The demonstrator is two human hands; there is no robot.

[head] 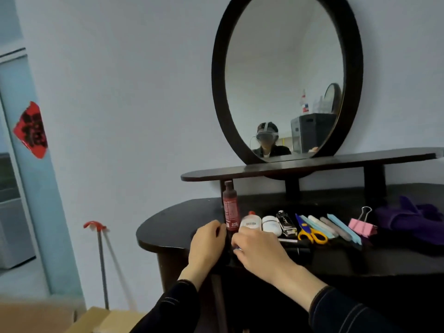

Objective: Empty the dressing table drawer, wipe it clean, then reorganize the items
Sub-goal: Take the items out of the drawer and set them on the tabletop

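Note:
The dark dressing table (173,227) carries a row of items: an upright red bottle (230,207), a small white bottle with a red cap (250,221), a white jar (271,225), a nail clipper (286,223), yellow-handled scissors (311,233), pastel nail files (334,227) and a pink binder clip (362,225). Dark tubes (296,246) lie near the front edge. My left hand (207,241) curls its fingers round a dark narrow item (227,243) just in front of the red bottle. My right hand (258,249) is beside it, fingers curled down; what it holds is hidden. The drawer is not clearly visible.
A purple cloth (413,222) lies bunched at the table's right end. An oval mirror (286,75) stands on a raised shelf (312,165) behind the items. A red-topped pole (102,260) leans on the wall at left, near a cardboard box (101,320) on the floor.

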